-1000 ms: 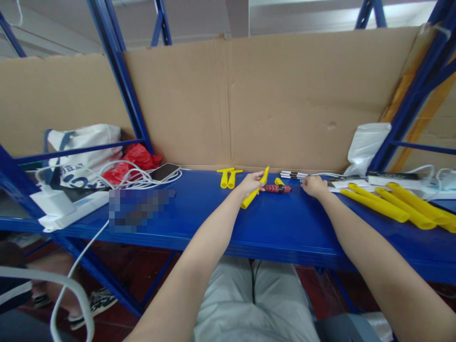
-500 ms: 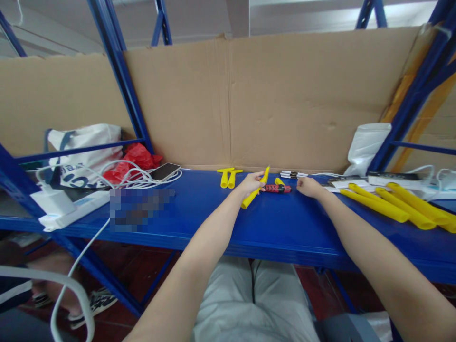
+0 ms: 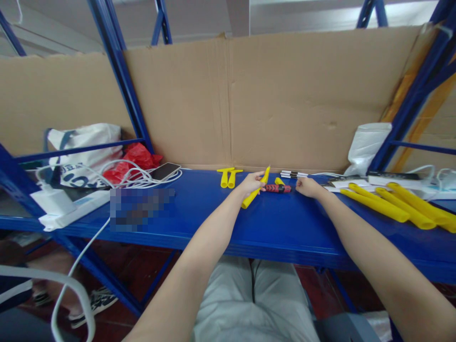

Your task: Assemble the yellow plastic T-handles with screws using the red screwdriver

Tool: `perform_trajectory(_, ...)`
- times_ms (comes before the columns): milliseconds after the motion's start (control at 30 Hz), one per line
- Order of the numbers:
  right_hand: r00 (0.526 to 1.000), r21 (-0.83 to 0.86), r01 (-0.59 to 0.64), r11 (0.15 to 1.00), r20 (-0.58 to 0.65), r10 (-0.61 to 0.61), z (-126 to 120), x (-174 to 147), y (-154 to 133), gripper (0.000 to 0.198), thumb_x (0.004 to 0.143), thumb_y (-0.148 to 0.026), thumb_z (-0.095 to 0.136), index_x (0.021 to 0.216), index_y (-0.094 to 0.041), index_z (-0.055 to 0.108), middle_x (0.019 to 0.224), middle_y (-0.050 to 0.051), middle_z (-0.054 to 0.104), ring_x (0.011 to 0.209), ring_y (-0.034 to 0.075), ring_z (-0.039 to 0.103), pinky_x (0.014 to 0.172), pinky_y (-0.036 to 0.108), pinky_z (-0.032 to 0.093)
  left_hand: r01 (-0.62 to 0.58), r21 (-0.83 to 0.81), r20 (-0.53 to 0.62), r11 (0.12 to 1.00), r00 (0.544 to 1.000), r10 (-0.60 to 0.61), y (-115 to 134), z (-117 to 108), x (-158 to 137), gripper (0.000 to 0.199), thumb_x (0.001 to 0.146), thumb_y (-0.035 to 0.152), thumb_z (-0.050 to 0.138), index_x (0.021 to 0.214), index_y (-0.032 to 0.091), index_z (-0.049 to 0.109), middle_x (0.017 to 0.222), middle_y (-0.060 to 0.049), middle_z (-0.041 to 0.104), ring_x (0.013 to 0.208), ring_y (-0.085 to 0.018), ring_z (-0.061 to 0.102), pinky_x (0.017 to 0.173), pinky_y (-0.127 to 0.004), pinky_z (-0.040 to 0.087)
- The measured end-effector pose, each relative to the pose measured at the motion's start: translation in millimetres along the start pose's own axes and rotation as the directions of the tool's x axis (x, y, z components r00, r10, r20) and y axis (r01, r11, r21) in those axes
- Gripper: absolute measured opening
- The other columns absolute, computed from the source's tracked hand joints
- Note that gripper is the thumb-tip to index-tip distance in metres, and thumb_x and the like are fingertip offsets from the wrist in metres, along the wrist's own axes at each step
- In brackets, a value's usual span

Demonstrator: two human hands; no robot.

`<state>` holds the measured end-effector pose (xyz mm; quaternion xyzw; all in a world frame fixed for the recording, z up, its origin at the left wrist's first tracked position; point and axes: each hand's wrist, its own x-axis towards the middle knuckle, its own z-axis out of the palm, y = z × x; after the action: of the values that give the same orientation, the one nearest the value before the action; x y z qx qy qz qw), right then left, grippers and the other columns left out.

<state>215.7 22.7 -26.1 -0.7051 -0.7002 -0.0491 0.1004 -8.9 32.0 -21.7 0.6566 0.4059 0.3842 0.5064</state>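
Observation:
My left hand (image 3: 252, 183) is wrapped round a tapered yellow tube (image 3: 251, 198), which slants with its narrow pointed end up and away and its wide end toward me. Just right of it lies a red tool handle with black markings (image 3: 278, 188); its kind is unclear. A short yellow piece (image 3: 280, 181) shows behind the handle. My right hand (image 3: 307, 186) rests on the table right of the handle, fingers curled closed; anything inside them is hidden. Behind that hand lie several slim white sticks with black bands (image 3: 289, 174). Two yellow T-shaped pieces (image 3: 228, 177) lie left of my left hand.
Several yellow tubes (image 3: 409, 209) lie at the right of the blue table (image 3: 199, 213). A cardboard panel (image 3: 285, 95) stands along the back. On the left are a phone (image 3: 166, 172), white cables, a red bag (image 3: 137, 159), a cloth bag (image 3: 85, 152) and a power strip (image 3: 74, 211).

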Motion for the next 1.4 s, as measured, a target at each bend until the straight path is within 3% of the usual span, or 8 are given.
perform_trajectory(367,0.995,-0.036,0.088,0.995,-0.034,-0.089,-6.0,-3.7,-1.5,0.015,0.070,-0.011,0.048,0.065,-0.016,0.061,0.075,0.006,0.068,0.070,0.015,0.061,0.062,0.020,0.041,0.101,-0.192,-0.001,0.976,0.995,-0.103,7.5,4.7,-7.2,0.067,0.073,-0.004,0.047,0.134,0.020,0.034,0.123,-0.015,0.052,0.053,-0.008,0.061,0.040,-0.017,0.041)
perform_trajectory(533,0.995,-0.046,0.095,0.994,-0.021,-0.096,-8.0,-4.0,-4.3,0.014,0.067,-0.011,0.051,0.069,-0.015,0.065,0.076,0.006,0.068,0.071,0.016,0.061,0.062,0.020,0.042,0.141,-0.280,0.002,0.950,0.989,-0.146,5.8,5.5,-4.8,0.066,0.074,-0.004,0.046,0.135,0.020,0.033,0.112,-0.015,0.058,0.053,-0.010,0.062,0.043,-0.018,0.043)
perform_trajectory(1033,0.993,-0.107,0.114,0.988,0.005,-0.114,-6.4,-0.8,-5.8,0.021,0.070,-0.009,0.047,0.073,-0.016,0.067,0.082,0.007,0.069,0.079,0.016,0.062,0.065,0.019,0.041,0.166,-0.415,0.110,0.895,0.985,-0.132,7.1,11.7,-5.0,0.061,0.077,-0.004,0.043,0.132,0.019,0.030,0.099,-0.013,0.062,0.057,-0.014,0.064,0.053,-0.030,0.055)
perform_trajectory(1167,0.996,-0.007,0.084,0.996,-0.030,-0.085,-4.8,-0.7,-5.3,0.018,0.069,-0.008,0.048,0.074,-0.016,0.064,0.083,0.006,0.068,0.078,0.015,0.061,0.067,0.019,0.042,0.163,-0.426,0.124,0.890,0.985,-0.121,6.2,10.6,-5.0,0.059,0.077,-0.003,0.045,0.130,0.019,0.032,0.097,-0.012,0.062,0.059,-0.014,0.064,0.057,-0.033,0.055)
perform_trajectory(1267,0.993,0.164,0.075,0.984,-0.100,-0.059,-4.6,-0.6,-4.3,0.016,0.068,-0.007,0.049,0.074,-0.015,0.061,0.080,0.007,0.067,0.073,0.014,0.060,0.066,0.021,0.044,0.142,-0.440,0.143,0.887,0.986,-0.087,6.6,10.5,-5.9,0.058,0.077,-0.003,0.045,0.130,0.019,0.032,0.092,-0.010,0.063,0.059,-0.015,0.064,0.058,-0.033,0.055)
perform_trajectory(1400,0.965,0.483,0.164,0.860,-0.259,-0.039,-7.5,-0.8,-8.0,0.006,0.067,-0.012,0.052,0.070,-0.017,0.052,0.072,0.005,0.063,0.067,0.013,0.058,0.066,0.024,0.046,0.125,-0.439,0.194,0.890,0.980,-0.042,7.7,11.9,-7.2,0.058,0.077,-0.003,0.046,0.129,0.018,0.032,0.088,-0.009,0.063,0.060,-0.016,0.065,0.059,-0.034,0.055)
